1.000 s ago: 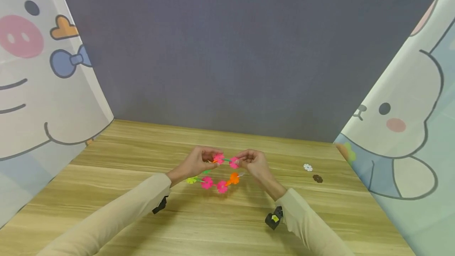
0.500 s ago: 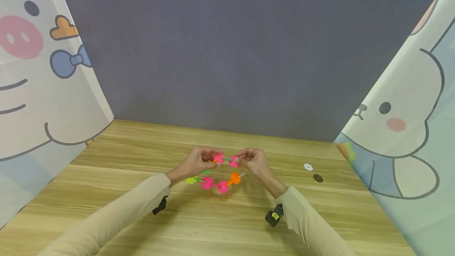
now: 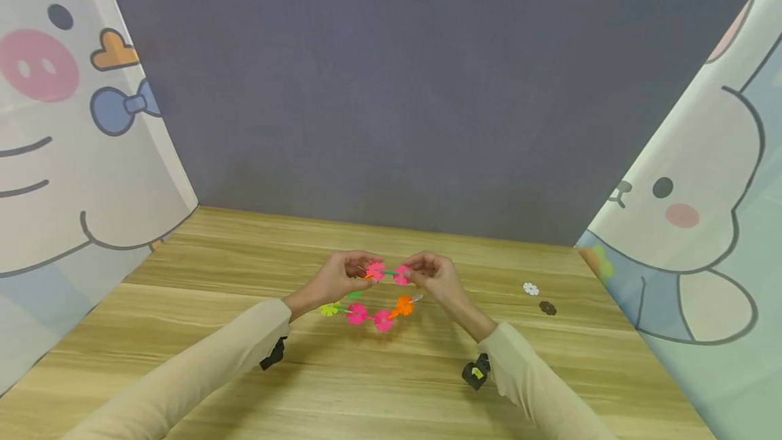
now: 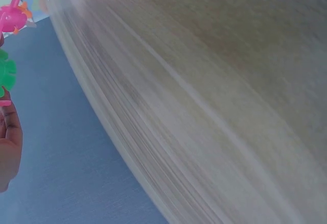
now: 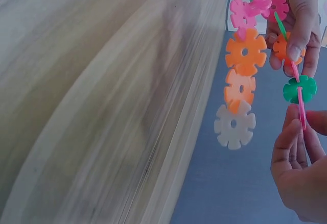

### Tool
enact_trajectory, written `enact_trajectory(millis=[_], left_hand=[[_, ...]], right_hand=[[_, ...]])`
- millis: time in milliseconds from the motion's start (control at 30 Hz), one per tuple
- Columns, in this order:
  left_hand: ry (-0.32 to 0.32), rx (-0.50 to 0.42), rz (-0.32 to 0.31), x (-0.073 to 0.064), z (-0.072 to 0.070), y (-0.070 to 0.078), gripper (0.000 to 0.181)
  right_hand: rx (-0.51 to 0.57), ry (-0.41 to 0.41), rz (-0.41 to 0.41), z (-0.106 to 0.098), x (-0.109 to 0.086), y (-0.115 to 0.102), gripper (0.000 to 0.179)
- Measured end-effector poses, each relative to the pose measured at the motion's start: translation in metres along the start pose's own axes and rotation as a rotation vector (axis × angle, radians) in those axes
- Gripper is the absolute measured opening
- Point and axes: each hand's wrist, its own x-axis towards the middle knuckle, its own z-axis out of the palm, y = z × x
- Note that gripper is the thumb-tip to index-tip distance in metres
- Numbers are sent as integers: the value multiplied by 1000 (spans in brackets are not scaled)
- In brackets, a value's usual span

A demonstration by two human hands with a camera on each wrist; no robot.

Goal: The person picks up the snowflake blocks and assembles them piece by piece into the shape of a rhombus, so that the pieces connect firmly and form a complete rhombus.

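Observation:
A chain of interlocking flower-shaped plastic discs hangs between and below my hands, over the table. My left hand (image 3: 337, 278) pinches the chain by an orange disc (image 5: 282, 48) beside a pink one (image 3: 375, 271). My right hand (image 3: 440, 280) holds the pink end disc (image 3: 401, 274) between thumb and fingers. A green disc (image 5: 300, 89) joins these two parts. Lower in the loop come a yellow disc (image 3: 330, 309), pink discs (image 3: 357, 314) and an orange one (image 3: 404, 305). The other end is a white disc (image 5: 234, 125), hanging apart from the right hand.
On the wooden table (image 3: 366, 386), to the right, lie a loose white disc (image 3: 531, 288) and a brown disc (image 3: 548, 307). A dark grey panel (image 3: 379, 87) stands at the back. Cartoon-printed panels flank both sides. Each wrist wears a black camera (image 3: 476, 372).
Both hands keep their hold on the chain and barely move. The pink disc at the right hand sits very slightly higher than before.

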Motion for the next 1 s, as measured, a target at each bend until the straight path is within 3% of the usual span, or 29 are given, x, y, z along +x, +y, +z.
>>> enact_trajectory(millis=[233, 400, 667, 900, 1000], left_hand=[[5, -17, -3, -1, -1, -2, 40], [19, -18, 2, -2, -2, -3, 39], [23, -19, -6, -3, -3, -3, 39], [19, -21, 3, -2, -4, -4, 39], [18, -23, 7, -3, -4, -3, 39]], right_hand=[[-25, -3, -92, -19, -6, 10, 24], [-201, 53, -155, -43, -9, 26, 20], [-427, 117, -120, -89, -16, 57, 20], [-603, 127, -38, -137, -24, 71, 21], [-656, 141, -50, -154, -26, 80, 21]])
